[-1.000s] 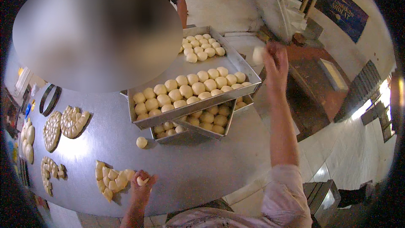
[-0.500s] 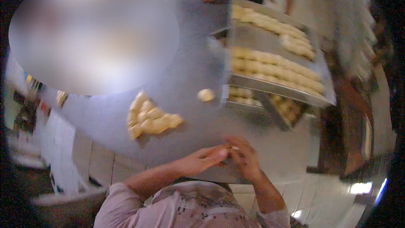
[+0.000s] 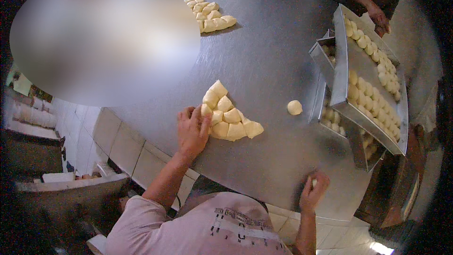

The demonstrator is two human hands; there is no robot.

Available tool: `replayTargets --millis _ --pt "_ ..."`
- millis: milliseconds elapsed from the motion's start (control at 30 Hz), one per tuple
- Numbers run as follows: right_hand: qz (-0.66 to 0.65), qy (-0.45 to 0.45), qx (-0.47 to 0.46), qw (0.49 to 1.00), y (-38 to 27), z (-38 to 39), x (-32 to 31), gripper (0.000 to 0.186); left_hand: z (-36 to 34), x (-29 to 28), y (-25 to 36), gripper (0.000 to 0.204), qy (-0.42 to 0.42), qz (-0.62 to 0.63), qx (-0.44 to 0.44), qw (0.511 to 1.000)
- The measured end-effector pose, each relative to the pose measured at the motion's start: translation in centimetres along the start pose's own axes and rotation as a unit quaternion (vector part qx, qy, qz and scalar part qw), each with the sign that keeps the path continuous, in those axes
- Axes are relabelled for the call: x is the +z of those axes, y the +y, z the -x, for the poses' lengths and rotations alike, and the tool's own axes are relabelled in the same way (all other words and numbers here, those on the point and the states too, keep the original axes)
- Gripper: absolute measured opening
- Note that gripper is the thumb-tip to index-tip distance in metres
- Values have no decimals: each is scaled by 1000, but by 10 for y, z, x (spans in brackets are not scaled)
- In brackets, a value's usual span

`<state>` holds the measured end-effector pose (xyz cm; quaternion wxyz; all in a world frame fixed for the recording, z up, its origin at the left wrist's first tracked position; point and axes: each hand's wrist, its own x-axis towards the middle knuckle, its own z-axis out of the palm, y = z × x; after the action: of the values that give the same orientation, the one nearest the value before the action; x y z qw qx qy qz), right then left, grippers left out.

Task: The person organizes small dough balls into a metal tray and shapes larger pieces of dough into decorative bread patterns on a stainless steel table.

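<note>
A triangular cluster of cut dough pieces (image 3: 231, 115) lies on the metal table left of centre. At its left corner my left hand (image 3: 192, 130) has its fingers closed round one dough piece (image 3: 206, 110), which still touches its neighbours. My right hand (image 3: 315, 192) is curled near the table's front edge, apart from the cluster; a bit of pale dough (image 3: 314, 183) shows between its fingers, the rest of it covered by them. One round dough ball (image 3: 294, 107) sits alone between the cluster and the trays.
On the right, a metal tray (image 3: 337, 99) with rows of dough balls rests crosswise on other filled trays (image 3: 362, 153). Another person's hand (image 3: 377, 16) is beyond it. More cut dough (image 3: 210, 16) lies at the far side of the table (image 3: 269, 42). A blurred patch hides the upper left.
My hands, together half a second ago, have parted: the left reached forward-left onto the cluster and took hold of a piece, the right moved right. The view has swung left.
</note>
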<state>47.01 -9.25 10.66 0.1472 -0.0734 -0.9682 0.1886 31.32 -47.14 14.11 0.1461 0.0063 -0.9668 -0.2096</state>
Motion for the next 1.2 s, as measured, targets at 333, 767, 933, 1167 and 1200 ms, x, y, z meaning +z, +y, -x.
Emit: replayTargets --millis 333,767,933,1167,1200 --pt "39 59 100 992 38 -34 -2 35 -27 -53 -80 38 -302 213 -92 925" --pt "66 145 142 977 109 -36 -45 29 -26 -77 -44 58 -161 542 -160 809" --pt "50 88 166 981 74 -29 -43 32 -11 -46 46 55 -224 654 -170 703" --pt "-410 40 257 874 56 -82 -155 31 4 -51 57 38 -203 637 -180 721" --pt "-444 54 249 859 38 -100 -165 28 7 -50 59 35 -185 649 -167 719"
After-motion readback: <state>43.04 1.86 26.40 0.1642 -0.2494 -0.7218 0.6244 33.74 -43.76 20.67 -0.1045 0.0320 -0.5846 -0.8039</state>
